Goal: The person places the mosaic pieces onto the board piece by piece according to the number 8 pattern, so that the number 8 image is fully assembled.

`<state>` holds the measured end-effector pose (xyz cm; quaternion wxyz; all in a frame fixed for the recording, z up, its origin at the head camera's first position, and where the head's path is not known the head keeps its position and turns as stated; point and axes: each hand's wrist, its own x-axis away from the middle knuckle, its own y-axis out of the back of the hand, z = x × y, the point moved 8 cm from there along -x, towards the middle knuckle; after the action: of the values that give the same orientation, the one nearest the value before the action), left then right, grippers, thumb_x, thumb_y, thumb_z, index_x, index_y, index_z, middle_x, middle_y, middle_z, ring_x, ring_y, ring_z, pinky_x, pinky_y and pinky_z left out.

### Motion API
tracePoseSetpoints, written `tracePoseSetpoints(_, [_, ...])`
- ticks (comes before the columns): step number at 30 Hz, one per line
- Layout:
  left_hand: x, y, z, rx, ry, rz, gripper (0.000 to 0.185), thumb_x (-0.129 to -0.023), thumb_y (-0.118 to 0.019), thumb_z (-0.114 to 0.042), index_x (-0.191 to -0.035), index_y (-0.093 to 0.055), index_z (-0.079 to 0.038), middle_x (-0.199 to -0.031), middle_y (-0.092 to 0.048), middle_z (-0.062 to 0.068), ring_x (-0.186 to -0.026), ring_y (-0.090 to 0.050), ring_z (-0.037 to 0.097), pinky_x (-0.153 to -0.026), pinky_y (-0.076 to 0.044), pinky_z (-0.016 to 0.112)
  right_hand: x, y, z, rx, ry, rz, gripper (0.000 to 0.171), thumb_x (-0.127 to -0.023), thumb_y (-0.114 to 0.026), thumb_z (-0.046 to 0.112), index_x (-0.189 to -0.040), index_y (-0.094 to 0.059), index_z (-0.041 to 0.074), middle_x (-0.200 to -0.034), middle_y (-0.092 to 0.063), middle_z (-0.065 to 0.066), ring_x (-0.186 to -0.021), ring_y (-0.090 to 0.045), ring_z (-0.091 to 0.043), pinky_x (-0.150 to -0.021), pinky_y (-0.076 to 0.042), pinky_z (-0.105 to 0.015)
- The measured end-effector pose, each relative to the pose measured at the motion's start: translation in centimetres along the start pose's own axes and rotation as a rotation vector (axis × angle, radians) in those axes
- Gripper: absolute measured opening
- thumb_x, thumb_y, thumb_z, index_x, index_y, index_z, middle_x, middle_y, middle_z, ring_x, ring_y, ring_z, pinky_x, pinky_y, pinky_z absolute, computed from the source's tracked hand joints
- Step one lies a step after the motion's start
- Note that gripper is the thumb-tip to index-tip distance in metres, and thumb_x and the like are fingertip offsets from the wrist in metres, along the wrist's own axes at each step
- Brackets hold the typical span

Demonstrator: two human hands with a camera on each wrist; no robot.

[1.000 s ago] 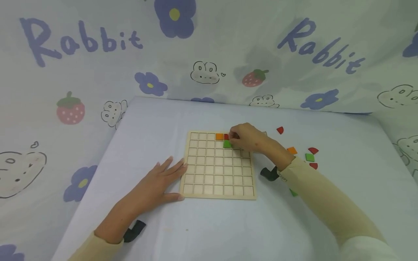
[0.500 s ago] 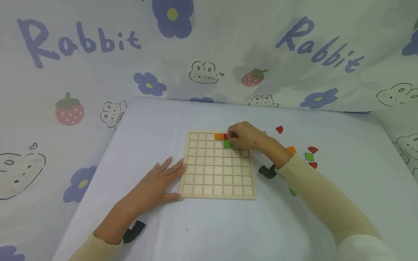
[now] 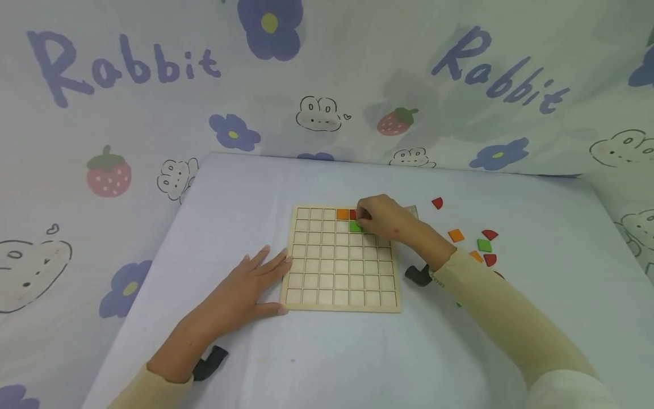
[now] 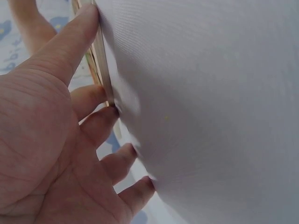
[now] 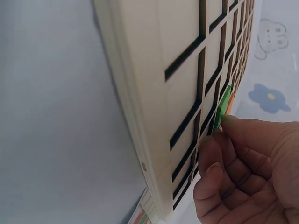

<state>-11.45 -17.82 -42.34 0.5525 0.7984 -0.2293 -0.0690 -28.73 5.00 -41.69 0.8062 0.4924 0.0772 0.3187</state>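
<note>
A pale wooden grid board (image 3: 327, 267) lies flat on the white table. My left hand (image 3: 240, 295) rests at its left edge with fingers spread; in the left wrist view the fingertips (image 4: 135, 191) touch the cloth beside the board's side (image 4: 103, 60). My right hand (image 3: 380, 215) bends over the far rows, thumb and index finger around a red tile (image 3: 352, 215), which they partly hide. The green tile (image 3: 355, 226) sits in the cell just nearer, and the thumb tip overlaps its corner in the right wrist view. An orange tile (image 3: 342, 214) fills the cell left of the red one.
Right of the board lie loose pieces: a red quarter-round (image 3: 437, 203), an orange square (image 3: 456, 235), a green square (image 3: 484, 245) and several more, some under the right sleeve (image 3: 501, 307). A card (image 3: 413, 211) pokes out behind the right hand. A patterned cloth (image 3: 265, 113) hangs behind.
The right wrist and forearm have shifted slightly toward me, uncovering more loose pieces. The fingertips stay at the red tile, and the left hand keeps its place.
</note>
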Motion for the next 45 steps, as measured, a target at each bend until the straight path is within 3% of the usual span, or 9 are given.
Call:
tracePoseSetpoints(8, [-0.1,0.0,-0.1,-0.011,-0.016,-0.011,0.093,-0.087,-0.084,-0.044,-0.162,-0.041,-0.011,-0.17,-0.03,0.002,-0.158,-0.018,0.04,-0.124,-0.019,0.064,1.4,0.6,-0.5,0.006,0.01,-0.057,0.01,-0.103,-0.066,0.014,-0.097,-0.07,0.007,-0.086,-0.066,-0.002,-0.081,-0.058,-0.019,-0.071,-0.052,-0.032])
tracePoseSetpoints(18, [0.0,-0.1,0.1,-0.027,-0.002,-0.005,0.093,-0.087,-0.083,-0.046,-0.162,-0.04,-0.011,-0.17,-0.03,0.003,-0.157,-0.018,0.04,-0.124,-0.019,0.064,6.4,2.5,-3.2,-0.041,-0.016,-0.092,0.011,-0.103,-0.064,0.014,-0.1,-0.073,0.009,-0.089,-0.067,-0.001,-0.085,-0.061,-0.021,-0.071,-0.051,-0.034])
tracePoseSetpoints(23, [-0.1,-0.1,0.0,-0.019,0.009,0.005,0.094,-0.087,-0.083,-0.046,-0.162,-0.04,-0.011,-0.17,-0.029,0.003,-0.158,-0.016,0.04,-0.125,-0.018,0.063,10.1,3.1,-5.1,-0.042,-0.019,-0.069,0.014,-0.104,-0.065,0.014,-0.111,-0.075,0.007,-0.096,-0.07,0.0,-0.09,-0.062,-0.02,-0.076,-0.054,-0.035])
tracePoseSetpoints(30, [-0.1,0.0,-0.2,-0.014,0.009,0.009,0.093,-0.087,-0.083,-0.046,-0.162,-0.04,-0.011,-0.17,-0.028,0.002,-0.158,-0.016,0.04,-0.124,-0.017,0.064,14.7,3.0,-7.4,-0.011,-0.112,-0.018,0.02,-0.101,-0.069,0.011,-0.118,-0.076,0.007,-0.108,-0.073,0.0,-0.093,-0.063,-0.019,-0.079,-0.06,-0.036])
tracePoseSetpoints(34, [-0.1,0.1,-0.2,-0.011,0.006,0.008,0.093,-0.087,-0.083,-0.046,-0.162,-0.039,-0.012,-0.171,-0.027,0.002,-0.158,-0.016,0.04,-0.124,-0.018,0.064,16.7,2.6,-8.4,0.001,-0.17,0.026,0.021,-0.098,-0.072,0.01,-0.119,-0.075,0.006,-0.1,-0.071,0.002,-0.087,-0.061,-0.017,-0.072,-0.059,-0.031])
tracePoseSetpoints(41, [-0.1,0.0,-0.1,-0.012,0.002,0.004,0.093,-0.087,-0.083,-0.046,-0.162,-0.04,-0.012,-0.171,-0.027,0.002,-0.158,-0.016,0.04,-0.124,-0.018,0.064,19.2,2.2,-9.9,0.053,-0.198,0.028,0.018,-0.094,-0.078,0.017,-0.111,-0.074,0.01,-0.097,-0.068,0.008,-0.091,-0.062,-0.015,-0.084,-0.059,-0.043])
tracePoseSetpoints(45, [0.0,0.0,0.0,0.001,0.001,0.0,0.093,-0.086,-0.084,-0.044,-0.162,-0.041,-0.012,-0.171,-0.027,0.002,-0.158,-0.017,0.04,-0.124,-0.018,0.064,20.2,1.8,-10.4,0.003,-0.209,0.045,0.013,-0.095,-0.078,0.018,-0.104,-0.07,0.016,-0.086,-0.064,0.011,-0.083,-0.059,-0.012,-0.075,-0.056,-0.032])
